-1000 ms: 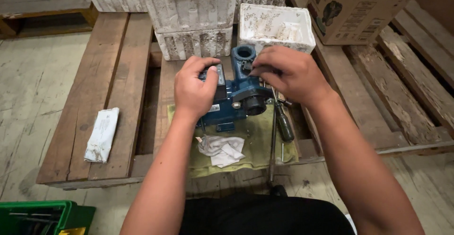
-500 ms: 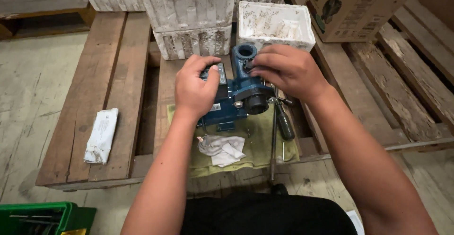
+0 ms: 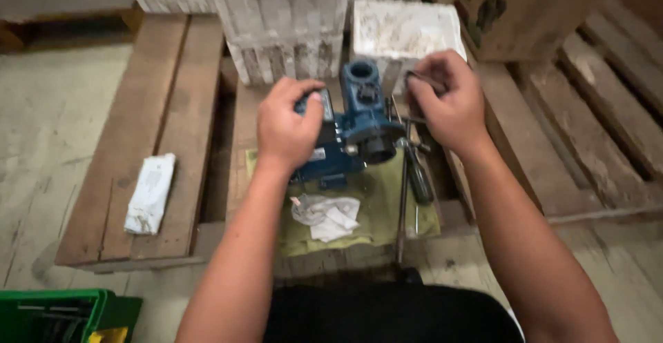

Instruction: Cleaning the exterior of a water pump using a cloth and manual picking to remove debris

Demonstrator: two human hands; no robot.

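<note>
A blue water pump [image 3: 359, 125] stands on a yellow-green cloth [image 3: 376, 212] laid over a wooden pallet [image 3: 148, 136]. My left hand [image 3: 286, 123] grips the pump's dark top box and holds it steady. To the right of the pump, my right hand [image 3: 445, 101] is lifted clear of it, its fingers closed on a small dark metal part [image 3: 420, 77]. The frame is blurred, so I cannot make out that part's shape. A dark-handled screwdriver [image 3: 416, 174] lies beside the pump under my right wrist.
White foam blocks [image 3: 280, 32] and a foam tray [image 3: 404, 32] stand behind the pump, a cardboard box [image 3: 525, 12] at the back right. A crumpled white rag [image 3: 324, 217] lies on the cloth, a folded paper packet [image 3: 148, 192] on the left planks, a green crate [image 3: 62, 315] at the bottom left.
My right hand has come off the pump's upper port and moved right with a small dark part. My left hand has stayed on the pump. The view has blurred.
</note>
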